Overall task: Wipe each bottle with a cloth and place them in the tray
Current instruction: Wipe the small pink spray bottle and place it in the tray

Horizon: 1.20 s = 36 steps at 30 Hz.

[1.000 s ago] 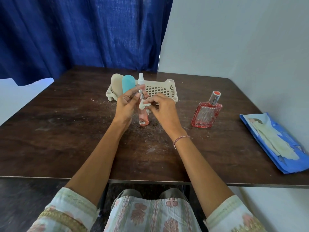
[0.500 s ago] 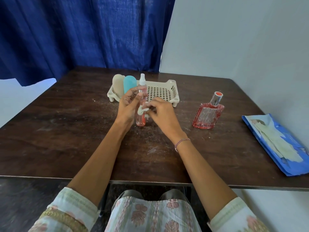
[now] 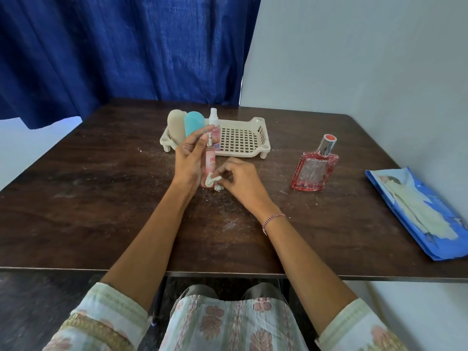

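- While the left hand (image 3: 188, 158) holds the slim pink spray bottle (image 3: 210, 160) upright, its fingers (image 3: 200, 138) and thumb curled round the upper body, the base sits on or just above the dark wooden table (image 3: 101, 198); which of the two cannot be told. Judged purpose: to brace the bottle against the rubbing.
- Right hand (image 3: 240, 181): fingers bunched, pinching a small white cloth (image 3: 211, 179) and pressing it to the bottle's lower part, near the base. Judged step: wiping of this bottle is under way.
- To the right, well apart from the hands, a flat red glass bottle (image 3: 314, 171) stands on the table outside the tray. Judged not yet wiped.
- Farther right, a blue plastic packet (image 3: 417, 214) lies flat near the table's edge.
- Beyond the hands, the cream perforated plastic tray (image 3: 263, 138) carries three upright items at its left end: a beige rounded bottle (image 3: 176, 125), a turquoise rounded bottle (image 3: 193, 122) and a pink spray bottle with a white cap (image 3: 214, 122). Judged grouping: packed to one side so later bottles fit beside them.
- Behind the table hangs a dark blue curtain (image 3: 126, 46).
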Available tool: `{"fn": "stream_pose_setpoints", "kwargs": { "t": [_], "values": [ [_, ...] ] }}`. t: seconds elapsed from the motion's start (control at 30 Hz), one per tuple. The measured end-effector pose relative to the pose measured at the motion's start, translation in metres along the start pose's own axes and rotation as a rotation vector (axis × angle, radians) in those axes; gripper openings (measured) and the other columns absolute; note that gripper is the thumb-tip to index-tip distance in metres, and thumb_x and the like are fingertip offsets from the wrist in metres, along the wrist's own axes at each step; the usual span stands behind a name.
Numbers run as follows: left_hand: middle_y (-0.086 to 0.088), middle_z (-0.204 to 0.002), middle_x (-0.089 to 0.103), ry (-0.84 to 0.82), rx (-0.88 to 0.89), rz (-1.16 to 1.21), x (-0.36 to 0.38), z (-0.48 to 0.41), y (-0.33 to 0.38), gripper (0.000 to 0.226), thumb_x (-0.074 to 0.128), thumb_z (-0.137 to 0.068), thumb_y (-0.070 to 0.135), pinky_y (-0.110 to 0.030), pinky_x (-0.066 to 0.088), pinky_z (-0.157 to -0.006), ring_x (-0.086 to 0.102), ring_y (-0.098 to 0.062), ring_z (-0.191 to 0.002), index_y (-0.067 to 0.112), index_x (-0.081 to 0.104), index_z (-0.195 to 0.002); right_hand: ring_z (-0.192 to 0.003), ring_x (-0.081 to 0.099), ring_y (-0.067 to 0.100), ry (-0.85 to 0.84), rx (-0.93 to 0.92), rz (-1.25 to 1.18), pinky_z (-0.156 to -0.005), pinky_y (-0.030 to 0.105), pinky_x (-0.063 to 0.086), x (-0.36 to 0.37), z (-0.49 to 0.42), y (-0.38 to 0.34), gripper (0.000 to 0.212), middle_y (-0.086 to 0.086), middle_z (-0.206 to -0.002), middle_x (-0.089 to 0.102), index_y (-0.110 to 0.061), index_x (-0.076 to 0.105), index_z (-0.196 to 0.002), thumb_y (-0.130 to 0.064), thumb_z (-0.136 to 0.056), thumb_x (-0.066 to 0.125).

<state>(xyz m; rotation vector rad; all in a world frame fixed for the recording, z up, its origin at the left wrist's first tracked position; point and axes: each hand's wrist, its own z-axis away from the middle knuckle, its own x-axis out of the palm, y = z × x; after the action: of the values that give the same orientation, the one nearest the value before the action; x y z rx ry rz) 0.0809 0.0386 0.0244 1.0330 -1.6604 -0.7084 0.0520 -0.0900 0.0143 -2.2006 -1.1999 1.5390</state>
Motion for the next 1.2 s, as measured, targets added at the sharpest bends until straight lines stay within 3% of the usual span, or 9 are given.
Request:
{"fn": "stream_pose_setpoints", "kwargs": {
  "t": [0.23, 0.4, 0.5, 0.6, 0.7, 0.8, 0.97, 1.07, 1.2],
  "values": [
    [-0.006, -0.091, 0.066, -0.023, 0.005, -0.076, 0.001, 0.002, -0.001, 0.02, 0.053, -0.093, 0.005, -0.025, 0.056, -0.075, 0.065, -0.011, -0.083, 0.006, 0.064, -0.11, -0.09, 0.059, 0.011, 0.325, -0.089, -0.09, -0.08, 0.028, 0.055, -0.002, -0.005, -0.006, 0.016, 0.007, -0.098, 0.063, -0.003, 0.068, -0.094, -0.001, -0.078, 0.071],
    [-0.011, -0.106, 0.067, -0.013, -0.02, -0.044, -0.002, 0.001, -0.001, 0.024, 0.06, -0.086, 0.02, -0.033, 0.054, -0.091, 0.064, -0.018, -0.097, 0.012, 0.069, -0.107, -0.087, 0.061, 0.015, -0.002, -0.132, -0.043, -0.082, 0.036, 0.053, 0.0, 0.003, 0.004, 0.017, 0.006, -0.094, 0.063, -0.007, 0.071, -0.09, -0.001, -0.074, 0.074],
    [-0.005, -0.098, 0.071, -0.013, -0.022, -0.066, -0.003, 0.0, -0.001, 0.022, 0.053, -0.093, 0.012, -0.026, 0.054, -0.086, 0.066, -0.01, -0.09, 0.007, 0.065, -0.112, -0.088, 0.061, 0.016, -0.075, -0.155, -0.011, -0.084, 0.037, 0.052, 0.001, 0.005, 0.004, 0.016, 0.007, -0.094, 0.064, -0.006, 0.072, -0.09, -0.001, -0.074, 0.074],
    [-0.001, -0.083, 0.072, -0.06, -0.057, -0.064, -0.003, -0.001, 0.001, 0.025, 0.047, -0.097, 0.007, -0.023, 0.055, -0.077, 0.066, -0.01, -0.082, 0.004, 0.062, -0.116, -0.086, 0.061, 0.015, 0.118, -0.156, -0.097, -0.081, 0.033, 0.054, -0.002, 0.004, -0.002, 0.018, 0.006, -0.094, 0.063, -0.005, 0.071, -0.095, -0.002, -0.077, 0.071],
    [-0.004, -0.096, 0.072, -0.116, -0.1, -0.031, 0.0, 0.002, 0.001, 0.025, 0.048, -0.095, 0.007, -0.03, 0.055, -0.085, 0.065, -0.016, -0.093, 0.01, 0.067, -0.111, -0.093, 0.059, 0.011, 0.337, -0.126, -0.192, -0.082, 0.03, 0.055, -0.005, 0.002, -0.003, 0.021, 0.005, -0.098, 0.062, -0.003, 0.069, -0.101, 0.0, -0.08, 0.068],
    [-0.009, -0.109, 0.069, -0.106, -0.12, 0.008, 0.003, 0.002, 0.001, 0.024, 0.05, -0.093, 0.008, -0.032, 0.053, -0.091, 0.064, -0.019, -0.102, 0.009, 0.068, -0.108, -0.1, 0.054, 0.003, 0.377, -0.093, -0.231, -0.089, 0.031, 0.052, -0.006, -0.001, -0.003, 0.023, 0.004, -0.102, 0.062, -0.004, 0.069, -0.105, 0.001, -0.082, 0.066],
    [-0.003, -0.08, 0.069, 0.036, -0.161, 0.216, 0.003, 0.002, 0.01, 0.026, 0.051, -0.091, 0.018, -0.032, 0.056, -0.082, 0.065, -0.013, -0.077, 0.006, 0.064, -0.11, -0.095, 0.059, 0.005, 0.287, -0.028, -0.304, -0.087, 0.03, 0.053, -0.004, -0.001, -0.001, 0.021, -0.004, -0.101, 0.064, -0.006, 0.069, -0.103, -0.004, -0.083, 0.068],
    [-0.005, -0.082, 0.068, 0.259, -0.17, 0.35, 0.001, 0.0, 0.016, 0.022, 0.052, -0.094, 0.019, -0.041, 0.053, -0.093, 0.067, -0.013, -0.08, 0.007, 0.064, -0.108, -0.09, 0.063, 0.007, 0.168, -0.028, -0.321, -0.083, 0.023, 0.053, 0.0, 0.003, -0.003, 0.02, 0.001, -0.099, 0.068, -0.007, 0.071, -0.101, -0.004, -0.081, 0.07],
    [-0.012, -0.092, 0.067, 0.438, -0.175, 0.498, -0.007, -0.004, 0.017, 0.017, 0.053, -0.096, 0.016, -0.041, 0.055, -0.09, 0.066, -0.012, -0.078, 0.007, 0.063, -0.107, -0.091, 0.061, 0.004, 0.12, -0.054, -0.352, -0.081, 0.016, 0.052, 0.002, 0.004, -0.005, 0.021, -0.003, -0.098, 0.065, -0.006, 0.071, -0.101, -0.002, -0.081, 0.069]
  ]
}}
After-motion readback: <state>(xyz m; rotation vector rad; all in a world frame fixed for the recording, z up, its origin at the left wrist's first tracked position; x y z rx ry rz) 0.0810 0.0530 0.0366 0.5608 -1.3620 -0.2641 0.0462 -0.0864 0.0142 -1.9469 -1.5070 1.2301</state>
